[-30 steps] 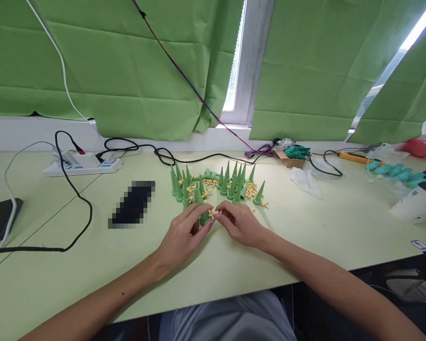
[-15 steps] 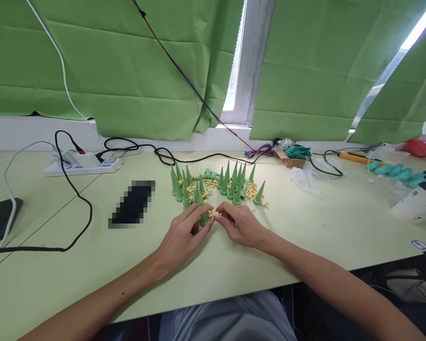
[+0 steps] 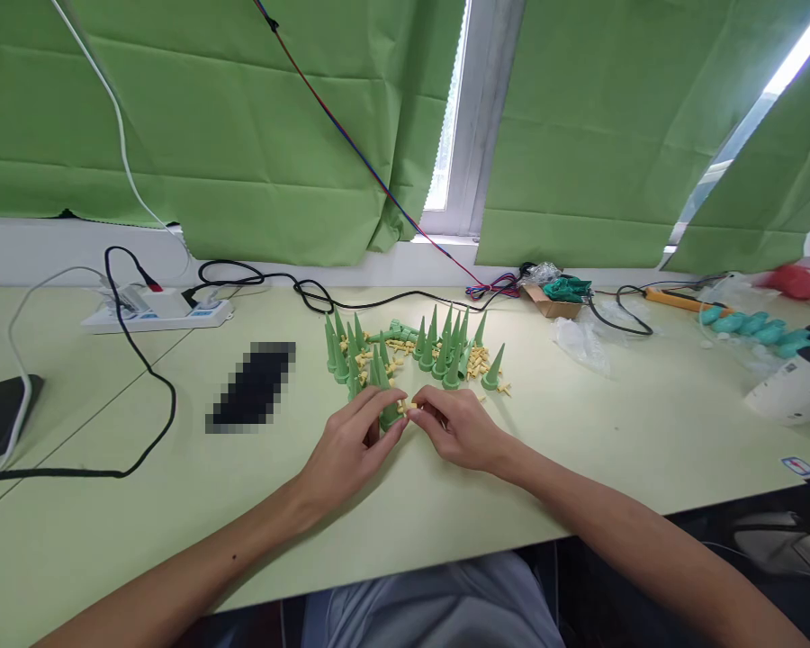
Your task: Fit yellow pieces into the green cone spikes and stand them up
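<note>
My left hand (image 3: 355, 441) curls its thumb and fingers around the base of a green cone (image 3: 390, 416), which stands upright. Close beside it, my right hand (image 3: 460, 427) has thumb and forefinger pinched on a small yellow plastic piece (image 3: 413, 407), mostly hidden by the fingertips. The fingertips of both hands nearly meet. Behind them, more green cones (image 3: 452, 371) stand on the table in two groups. Small yellow pieces (image 3: 478, 362) lie heaped among the cones, and a few rest loose near the cone on the right (image 3: 492, 371).
A pixelated dark object (image 3: 253, 387) lies left of the cones. Further left are a white power strip (image 3: 162, 315) and black cables. At the back right stand a small cardboard box (image 3: 552, 302) and plastic bags (image 3: 584, 345). A white device (image 3: 793, 382) sits at the right edge.
My right hand has shifted very slightly right, so the gap between the fingertips is a touch wider. Everything else looks the same.
</note>
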`<action>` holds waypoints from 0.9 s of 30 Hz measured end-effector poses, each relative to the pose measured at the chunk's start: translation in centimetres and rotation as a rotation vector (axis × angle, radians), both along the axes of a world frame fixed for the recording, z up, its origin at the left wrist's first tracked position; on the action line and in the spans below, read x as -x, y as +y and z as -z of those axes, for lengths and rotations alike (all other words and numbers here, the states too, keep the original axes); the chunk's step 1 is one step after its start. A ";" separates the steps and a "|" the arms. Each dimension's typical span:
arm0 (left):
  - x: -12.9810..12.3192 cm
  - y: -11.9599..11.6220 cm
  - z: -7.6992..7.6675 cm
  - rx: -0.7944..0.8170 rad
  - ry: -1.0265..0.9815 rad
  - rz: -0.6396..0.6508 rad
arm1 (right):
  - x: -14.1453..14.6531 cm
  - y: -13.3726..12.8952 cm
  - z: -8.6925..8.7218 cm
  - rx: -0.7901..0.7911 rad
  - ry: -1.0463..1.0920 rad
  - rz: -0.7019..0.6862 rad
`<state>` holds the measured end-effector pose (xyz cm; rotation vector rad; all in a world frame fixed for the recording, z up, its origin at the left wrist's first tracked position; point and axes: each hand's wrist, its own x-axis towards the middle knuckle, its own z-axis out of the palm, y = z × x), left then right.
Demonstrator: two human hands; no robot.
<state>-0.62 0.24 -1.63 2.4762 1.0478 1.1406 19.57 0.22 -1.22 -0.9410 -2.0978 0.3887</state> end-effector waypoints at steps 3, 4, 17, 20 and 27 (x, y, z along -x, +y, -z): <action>0.0 0.0 0.0 -0.005 0.011 -0.003 | 0.0 0.0 -0.1 0.009 -0.002 0.003; 0.0 0.0 0.0 -0.007 0.015 -0.003 | 0.0 0.0 -0.1 0.012 -0.004 0.003; 0.0 -0.2 -0.4 -0.008 0.036 -0.006 | 0.1 0.0 0.0 0.038 0.006 0.012; 0.0 -0.1 -0.4 0.001 0.024 -0.004 | 0.2 0.0 0.0 0.041 0.019 0.014; 0.1 -0.2 -0.3 0.002 0.036 0.001 | 0.2 -0.1 0.0 0.017 0.007 0.013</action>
